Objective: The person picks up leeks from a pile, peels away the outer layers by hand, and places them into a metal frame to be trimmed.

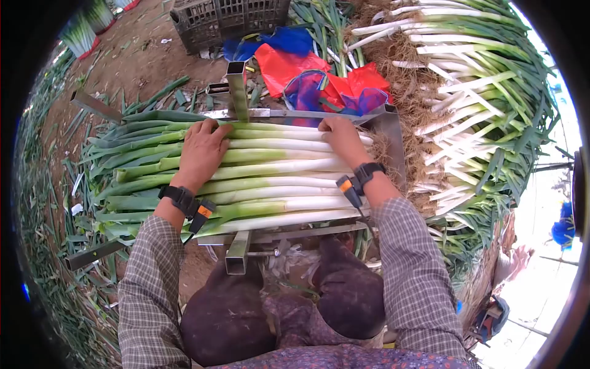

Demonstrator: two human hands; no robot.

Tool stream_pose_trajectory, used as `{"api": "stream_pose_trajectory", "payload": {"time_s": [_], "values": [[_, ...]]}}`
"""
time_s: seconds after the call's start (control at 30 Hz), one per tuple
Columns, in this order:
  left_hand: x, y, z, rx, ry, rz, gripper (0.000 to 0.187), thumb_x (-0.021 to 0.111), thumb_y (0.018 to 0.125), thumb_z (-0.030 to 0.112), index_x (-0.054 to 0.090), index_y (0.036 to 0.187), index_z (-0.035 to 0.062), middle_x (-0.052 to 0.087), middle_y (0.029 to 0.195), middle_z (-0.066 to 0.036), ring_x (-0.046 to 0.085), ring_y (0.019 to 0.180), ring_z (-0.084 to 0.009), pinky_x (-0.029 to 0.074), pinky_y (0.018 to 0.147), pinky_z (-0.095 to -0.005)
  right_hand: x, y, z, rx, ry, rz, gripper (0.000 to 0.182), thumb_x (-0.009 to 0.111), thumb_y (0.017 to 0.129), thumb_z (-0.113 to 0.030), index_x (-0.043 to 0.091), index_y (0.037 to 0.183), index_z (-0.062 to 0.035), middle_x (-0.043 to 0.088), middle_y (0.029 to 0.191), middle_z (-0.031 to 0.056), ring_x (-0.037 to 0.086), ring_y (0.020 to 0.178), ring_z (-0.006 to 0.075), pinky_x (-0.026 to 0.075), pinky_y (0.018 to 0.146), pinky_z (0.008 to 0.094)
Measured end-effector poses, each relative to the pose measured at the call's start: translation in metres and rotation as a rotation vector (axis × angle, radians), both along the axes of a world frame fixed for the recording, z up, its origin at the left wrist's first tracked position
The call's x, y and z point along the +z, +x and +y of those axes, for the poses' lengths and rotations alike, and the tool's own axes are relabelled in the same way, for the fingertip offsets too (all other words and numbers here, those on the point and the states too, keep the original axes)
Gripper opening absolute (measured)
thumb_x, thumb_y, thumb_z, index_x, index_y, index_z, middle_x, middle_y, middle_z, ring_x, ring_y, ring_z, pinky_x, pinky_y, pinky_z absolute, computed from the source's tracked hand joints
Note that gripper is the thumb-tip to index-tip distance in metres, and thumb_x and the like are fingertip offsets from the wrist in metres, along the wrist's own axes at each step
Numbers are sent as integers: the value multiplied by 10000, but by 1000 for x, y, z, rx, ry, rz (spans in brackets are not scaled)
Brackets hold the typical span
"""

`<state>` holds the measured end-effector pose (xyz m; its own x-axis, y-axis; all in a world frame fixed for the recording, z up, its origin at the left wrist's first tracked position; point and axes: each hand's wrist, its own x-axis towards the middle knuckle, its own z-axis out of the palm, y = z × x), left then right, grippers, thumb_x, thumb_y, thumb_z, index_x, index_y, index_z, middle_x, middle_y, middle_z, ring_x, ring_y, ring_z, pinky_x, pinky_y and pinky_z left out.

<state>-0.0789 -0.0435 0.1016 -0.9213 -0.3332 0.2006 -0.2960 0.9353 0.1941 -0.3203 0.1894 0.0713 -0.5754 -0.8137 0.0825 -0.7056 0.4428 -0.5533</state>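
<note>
Long leeks lie side by side across a metal frame, green leaves to the left and white root ends to the right. My left hand rests on the green part of the upper leeks, fingers spread over them. Farther right, my right hand touches the white stalks at the far edge of the layer, its fingers curled; what they grip, if anything, is hidden. Black straps with small orange-marked devices are on both wrists.
A big pile of leeks lies to the right, roots facing the frame. Beyond the frame are red plastic, blue netting and a dark crate. Metal posts stick up from the frame. Tied bundles stand at the upper left.
</note>
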Motion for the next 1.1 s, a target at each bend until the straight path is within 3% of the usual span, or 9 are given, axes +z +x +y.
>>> {"api": "stream_pose_trajectory", "payload": {"time_s": [0.43, 0.6, 0.7, 0.73, 0.8, 0.93, 1.03, 1.07, 1.1], "values": [[-2, -6, -7, -94, 19, 8, 307, 552, 783, 203, 630, 1071, 128, 537, 957, -115, 496, 944, -315, 389, 835, -455, -44, -14, -15, 1, 110, 240, 73, 619, 682, -51, 627, 752, -32, 616, 736, 193, 603, 719, 376, 464, 658, 464], [-15, -5, -13, -147, -20, 21, 328, 528, 805, 147, 614, 1116, 94, 545, 1040, -155, 512, 960, -348, 415, 825, -458, 148, 74, 97, 94, -321, -84, 262, 643, 774, -172, 629, 993, -29, 620, 963, 136, 579, 954, 308, 445, 884, 396], [-24, -4, -22, -163, -31, -72, 319, 483, 868, 171, 573, 1166, 97, 546, 1103, -158, 505, 1020, -363, 396, 877, -469, 194, 98, 243, -498, -460, -282, 235, 644, 822, -145, 644, 1030, -37, 637, 1009, 41, 593, 945, 157, 465, 855, 285], [-24, -5, -21, -151, -45, -101, 316, 465, 880, 170, 555, 1172, 87, 544, 1115, -163, 501, 1037, -369, 393, 881, -475, 188, 97, 302, -818, -345, -274, 201, 617, 842, -127, 642, 1018, -32, 635, 975, 28, 592, 893, 126, 481, 803, 267], [-31, -6, -27, -110, -89, -173, 312, 420, 895, 155, 518, 1172, 52, 537, 1149, -181, 495, 1067, -381, 385, 887, -487, 141, 107, 412, -1273, -799, -357, 155, 547, 883, -115, 600, 1000, -29, 607, 802, 41, 574, 710, 124, 491, 703, 271], [-40, -8, -42, -130, -22, -212, 322, 397, 922, 164, 511, 1186, 19, 539, 1182, -195, 489, 1093, -393, 368, 926, -477, -17, 161, 542, -1542, -798, -633, 94, 510, 902, -138, 579, 908, -74, 588, 729, 18, 564, 614, 138, 465, 537, 277], [-57, 1, -60, -182, -114, -172, 354, 387, 938, 168, 497, 1239, 18, 533, 1225, -204, 467, 1144, -397, 365, 957, -464, -144, 196, 556, -897, 830, 41, 182, 521, 852, -218, 593, 730, -103, 639, 765, 39, 589, 627, 191, 477, 569, 314], [-48, 0, -54, -120, -59, -239, 375, 381, 947, 170, 485, 1274, 18, 519, 1265, -211, 452, 1177, -393, 355, 986, -456, -167, 206, 546, -1111, 480, -367, 154, 542, 837, -188, 601, 734, -91, 634, 741, 46, 597, 611, 190, 481, 547, 318], [-47, -1, -55, -120, -50, -241, 377, 381, 948, 172, 485, 1274, 14, 519, 1265, -211, 453, 1177, -391, 352, 990, -457, -189, 216, 536, -1459, -401, -816, 125, 563, 822, -159, 610, 738, -79, 629, 717, 53, 604, 596, 189, 484, 524, 323]]}}
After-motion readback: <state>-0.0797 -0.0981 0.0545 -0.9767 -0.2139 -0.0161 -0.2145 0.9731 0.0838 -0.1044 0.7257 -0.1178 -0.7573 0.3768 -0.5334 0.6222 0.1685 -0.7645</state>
